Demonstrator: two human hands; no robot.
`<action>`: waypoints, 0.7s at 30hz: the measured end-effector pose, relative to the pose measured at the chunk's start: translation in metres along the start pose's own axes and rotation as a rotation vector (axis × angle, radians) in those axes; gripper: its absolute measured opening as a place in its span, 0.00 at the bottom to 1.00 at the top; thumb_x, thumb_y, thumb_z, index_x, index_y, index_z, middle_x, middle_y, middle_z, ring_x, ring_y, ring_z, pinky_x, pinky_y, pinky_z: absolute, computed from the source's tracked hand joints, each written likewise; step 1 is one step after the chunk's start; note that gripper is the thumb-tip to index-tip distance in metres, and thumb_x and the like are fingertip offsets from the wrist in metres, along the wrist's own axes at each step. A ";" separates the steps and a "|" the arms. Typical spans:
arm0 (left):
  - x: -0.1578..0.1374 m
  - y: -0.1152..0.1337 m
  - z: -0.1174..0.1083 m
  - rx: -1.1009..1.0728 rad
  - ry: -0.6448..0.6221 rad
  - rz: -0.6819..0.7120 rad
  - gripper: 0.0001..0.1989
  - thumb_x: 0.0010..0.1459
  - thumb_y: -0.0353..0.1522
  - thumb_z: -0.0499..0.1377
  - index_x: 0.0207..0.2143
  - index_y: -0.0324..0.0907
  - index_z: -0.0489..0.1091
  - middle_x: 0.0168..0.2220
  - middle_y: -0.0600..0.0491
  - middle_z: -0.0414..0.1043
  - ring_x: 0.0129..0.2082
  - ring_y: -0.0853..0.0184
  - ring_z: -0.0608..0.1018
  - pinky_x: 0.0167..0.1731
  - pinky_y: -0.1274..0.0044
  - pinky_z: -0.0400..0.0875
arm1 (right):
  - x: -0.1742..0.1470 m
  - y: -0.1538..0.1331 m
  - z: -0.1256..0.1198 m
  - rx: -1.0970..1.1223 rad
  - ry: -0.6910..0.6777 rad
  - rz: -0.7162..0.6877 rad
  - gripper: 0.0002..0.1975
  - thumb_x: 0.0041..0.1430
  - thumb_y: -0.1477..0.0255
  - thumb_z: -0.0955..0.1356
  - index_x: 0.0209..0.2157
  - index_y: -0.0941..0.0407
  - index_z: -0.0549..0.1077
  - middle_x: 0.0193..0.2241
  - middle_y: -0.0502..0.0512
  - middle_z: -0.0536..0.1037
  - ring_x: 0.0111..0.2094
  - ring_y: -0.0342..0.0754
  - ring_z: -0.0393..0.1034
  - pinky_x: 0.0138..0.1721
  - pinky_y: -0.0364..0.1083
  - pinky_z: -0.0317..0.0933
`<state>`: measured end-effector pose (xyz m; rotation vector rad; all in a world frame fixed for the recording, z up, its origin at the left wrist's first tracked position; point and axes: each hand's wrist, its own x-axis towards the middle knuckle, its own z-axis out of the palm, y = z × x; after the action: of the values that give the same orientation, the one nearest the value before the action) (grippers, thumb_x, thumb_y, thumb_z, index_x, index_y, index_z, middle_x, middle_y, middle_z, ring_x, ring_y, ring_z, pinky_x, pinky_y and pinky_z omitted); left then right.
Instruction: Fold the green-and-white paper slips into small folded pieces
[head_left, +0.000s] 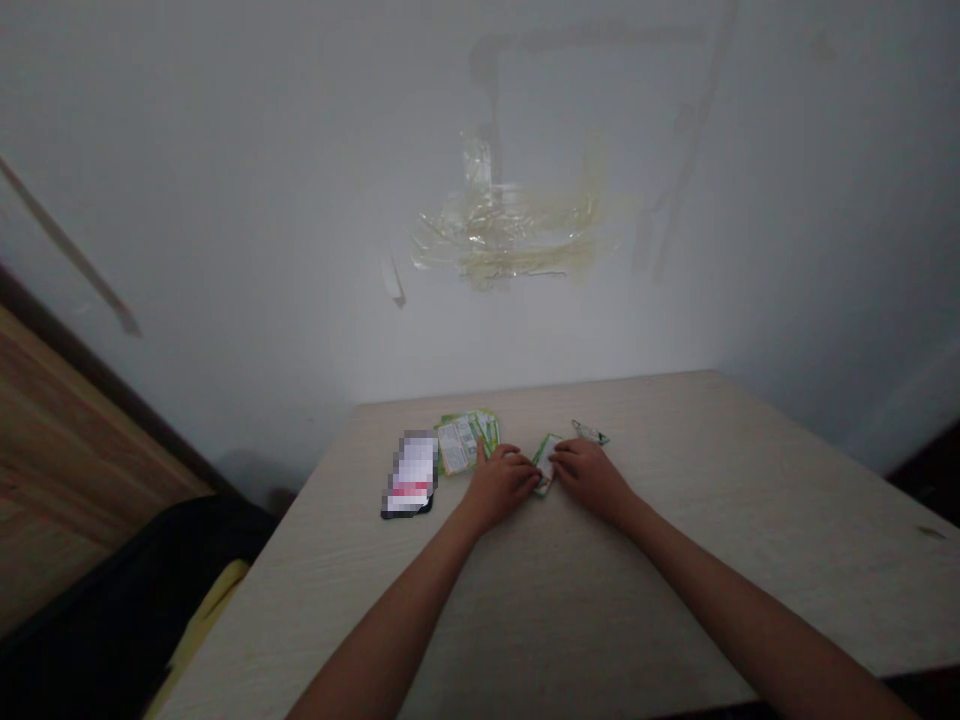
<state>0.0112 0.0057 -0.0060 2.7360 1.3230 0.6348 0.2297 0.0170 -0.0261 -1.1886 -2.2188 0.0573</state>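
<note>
Steadying 1 green-and-white card (547,462) between the left hand (496,487) and right hand (592,477), fingertips at both edges, can't tell if pinched. Looks like a positioning step, so next calls for light pressure imo. Just past the grip: card pile (459,444) left, folded-looking piece (591,432) right.

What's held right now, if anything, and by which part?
The green-edged card: the left hand is at its left edge, the right hand at its right edge. Whether either pinches or merely touches it can't be told.

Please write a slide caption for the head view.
Left hand and right hand touch a green-edged card near printed cards and a smartphone.
</note>
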 end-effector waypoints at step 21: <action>-0.002 -0.006 0.005 -0.078 0.006 -0.074 0.10 0.62 0.37 0.55 0.40 0.54 0.76 0.48 0.58 0.76 0.60 0.56 0.63 0.59 0.44 0.34 | -0.003 0.001 0.001 0.162 -0.080 0.051 0.13 0.60 0.72 0.65 0.45 0.54 0.77 0.55 0.60 0.72 0.56 0.53 0.66 0.60 0.60 0.53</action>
<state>0.0076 0.0086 -0.0125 2.6131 1.3628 0.6738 0.2311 0.0153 -0.0281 -1.1717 -2.2055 0.3043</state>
